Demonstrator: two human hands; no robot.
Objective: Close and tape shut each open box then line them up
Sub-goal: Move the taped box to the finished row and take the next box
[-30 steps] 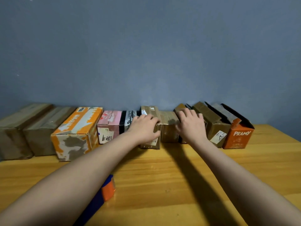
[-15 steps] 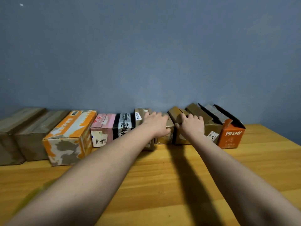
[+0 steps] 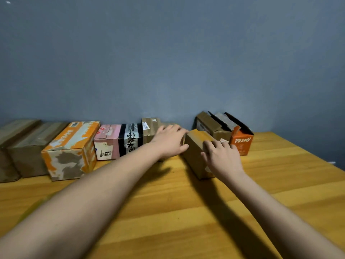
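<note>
A row of cardboard boxes stands against the blue wall. A small brown box (image 3: 195, 152) sits angled out of the row toward me. My right hand (image 3: 223, 157) lies over its near right corner, fingers curled onto its top. My left hand (image 3: 169, 141) rests flat, fingers straight, on a taped brown box (image 3: 150, 125) in the row, with its thumb against the angled box's end. To the right stand a brown box (image 3: 214, 128) and an orange PRAMY box (image 3: 241, 143), both with flaps up.
Left of my hands the row holds a black-and-white box (image 3: 130, 141), a pink box (image 3: 107, 144), an orange-and-white box (image 3: 69, 150) and two large brown boxes (image 3: 28, 146). The wooden table (image 3: 186, 212) reaches to its right edge near the PRAMY box.
The small brown box has come out of the row toward me and turned at an angle under my right hand. My left hand stayed on the neighbouring box. The view shifted slightly right.
</note>
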